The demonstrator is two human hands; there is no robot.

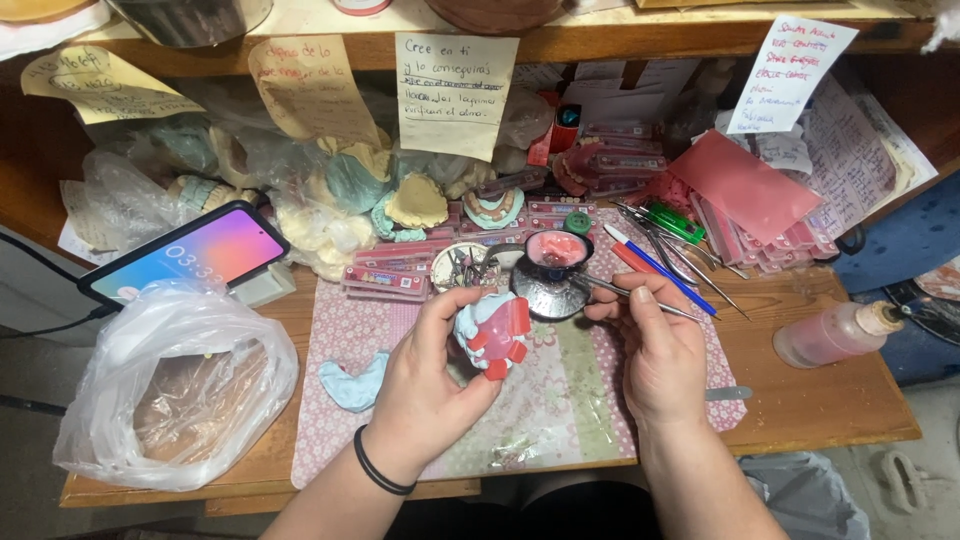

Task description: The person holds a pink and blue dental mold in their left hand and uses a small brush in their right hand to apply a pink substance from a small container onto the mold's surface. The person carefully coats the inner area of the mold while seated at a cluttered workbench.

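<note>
Dental cast (492,335): pale blue, red wax strips laid on – clasped in left hand (425,385).
Right hand (655,350): closed round metal tool (625,293).

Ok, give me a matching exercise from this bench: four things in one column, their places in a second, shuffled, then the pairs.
Things
1. blue cast with red wax strips
2. metal tool
3. clear plastic bag
4. squeeze bottle of pink liquid

Places
A. far side of the bench beyond the right hand
B. held in the left hand
C. below the phone, beyond the left hand
D. held in the right hand

Pairs: 1-B, 2-D, 3-C, 4-A
</note>
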